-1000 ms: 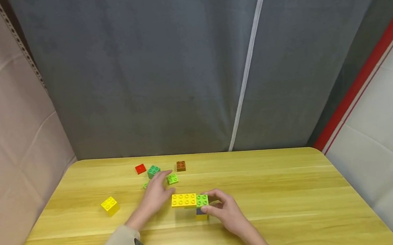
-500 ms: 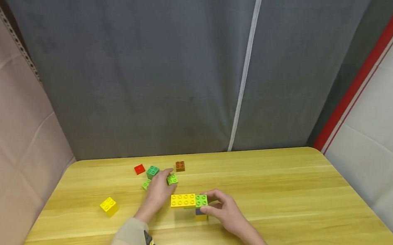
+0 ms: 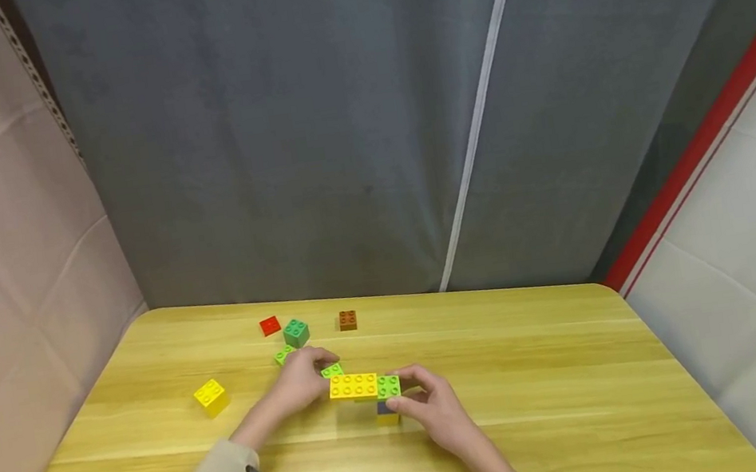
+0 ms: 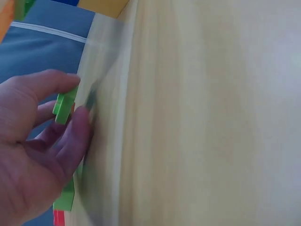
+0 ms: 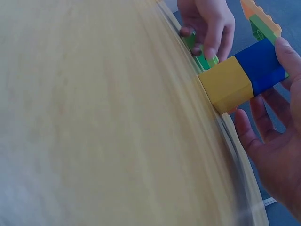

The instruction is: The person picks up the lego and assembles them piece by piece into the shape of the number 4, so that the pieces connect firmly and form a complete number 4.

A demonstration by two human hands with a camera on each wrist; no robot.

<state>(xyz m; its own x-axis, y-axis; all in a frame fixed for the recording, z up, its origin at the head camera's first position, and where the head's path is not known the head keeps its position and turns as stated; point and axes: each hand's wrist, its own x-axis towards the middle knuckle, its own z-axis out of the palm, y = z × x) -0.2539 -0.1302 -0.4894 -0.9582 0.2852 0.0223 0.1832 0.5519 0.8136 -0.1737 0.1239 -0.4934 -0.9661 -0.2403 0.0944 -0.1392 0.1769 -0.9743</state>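
My left hand [image 3: 300, 380] pinches a thin lime-green toy brick [image 4: 65, 107] between thumb and fingertips, raised over the table. In the head view that brick overlaps the back edge of the long yellow brick [image 3: 353, 385]. My right hand [image 3: 436, 405] grips a built stack near its top, fingers on the far side and thumb on the near side. From the bottom, the stack has a yellow brick [image 5: 226, 84], a blue brick [image 5: 261, 65] and lime-green pieces [image 3: 388, 386]. The long yellow brick juts out to the left near the top.
Behind my left hand lie a red flat brick [image 3: 270, 326], a dark green brick [image 3: 296, 332], another lime-green brick [image 3: 283, 355] and a brown brick [image 3: 348, 320]. A yellow brick [image 3: 211, 397] sits farther left. A grey curtain [image 3: 309, 157] hangs beyond the wooden table [image 3: 550, 373].
My left hand has taken hold of the lime-green brick near the brown one and brought it toward the stack. The right hand and the stack stay in place.
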